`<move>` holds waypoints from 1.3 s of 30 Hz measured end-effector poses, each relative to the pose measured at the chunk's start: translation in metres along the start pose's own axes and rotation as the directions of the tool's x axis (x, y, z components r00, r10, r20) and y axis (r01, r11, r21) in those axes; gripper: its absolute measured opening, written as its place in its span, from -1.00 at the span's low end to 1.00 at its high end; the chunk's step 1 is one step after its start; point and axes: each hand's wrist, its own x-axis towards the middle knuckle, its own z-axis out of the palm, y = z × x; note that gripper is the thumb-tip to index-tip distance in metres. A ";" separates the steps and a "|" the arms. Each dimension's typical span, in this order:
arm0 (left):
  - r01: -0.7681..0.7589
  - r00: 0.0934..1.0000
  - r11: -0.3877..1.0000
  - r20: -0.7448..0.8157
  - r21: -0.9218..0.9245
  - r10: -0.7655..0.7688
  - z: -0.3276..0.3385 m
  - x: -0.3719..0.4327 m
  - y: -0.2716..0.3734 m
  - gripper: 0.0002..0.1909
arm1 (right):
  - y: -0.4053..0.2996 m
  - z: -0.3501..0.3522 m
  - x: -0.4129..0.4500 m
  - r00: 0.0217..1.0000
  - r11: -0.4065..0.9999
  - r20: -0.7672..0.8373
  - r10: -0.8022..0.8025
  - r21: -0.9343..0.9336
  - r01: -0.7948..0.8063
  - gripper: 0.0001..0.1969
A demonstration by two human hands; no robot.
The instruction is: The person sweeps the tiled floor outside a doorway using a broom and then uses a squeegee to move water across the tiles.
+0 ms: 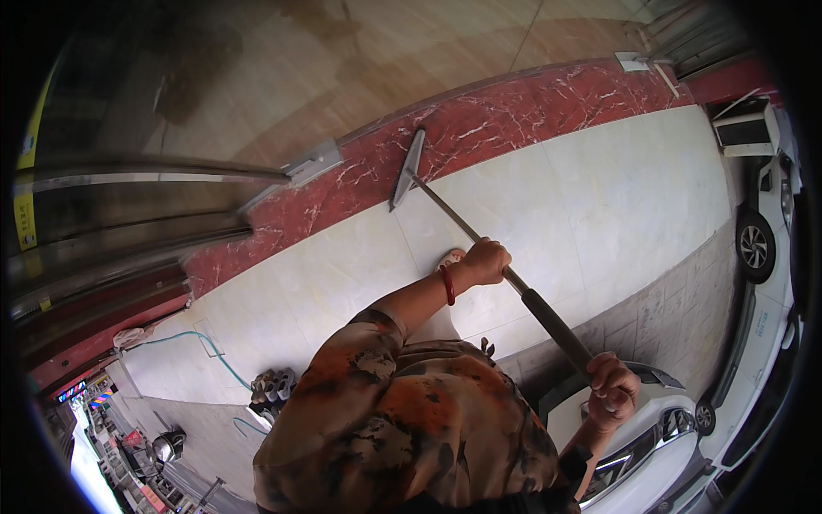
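My left hand (486, 260), with a red bangle at the wrist, grips the metal pole (449, 211) of a long-handled floor broom or squeegee partway down. Higher up, my right hand (613, 392) is closed around the dark grip sleeve (555, 324) of the same handle. The wide grey head (407, 168) rests across the edge where a red marbled stone strip (494, 125) meets pale floor tiles (578, 186). Which kind of head it is, I cannot tell for sure. One foot in a sandal (451, 258) shows just beyond my left forearm.
Glass doors with metal floor fittings (314, 164) border the red strip. A green hose (221, 360) and several shoes (273, 384) lie to the left. White cars (767, 321) stand along the right, beside grey paving (648, 315). A scooter (170, 444) is at lower left.
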 end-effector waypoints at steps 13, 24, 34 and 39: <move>0.340 0.885 0.937 0.309 0.086 -0.349 -0.010 0.014 -0.122 -0.91 | 0.122 -0.010 0.107 0.913 0.871 -0.227 0.340 0.441 -0.215 -0.85; -0.161 0.850 0.961 0.527 0.225 0.019 0.020 0.174 -0.066 -0.87 | 0.106 -0.055 0.046 0.771 0.898 -0.605 0.198 0.426 0.104 -0.89; -0.380 0.865 0.899 0.428 0.215 0.263 0.040 0.221 -0.022 -0.92 | 0.093 -0.050 0.021 0.716 0.906 -0.697 0.042 0.328 0.267 -0.87; -0.354 0.876 0.861 0.453 0.366 0.167 0.013 0.230 -0.021 -0.93 | 0.102 -0.043 0.027 0.689 0.926 -0.724 0.033 0.281 0.252 -0.85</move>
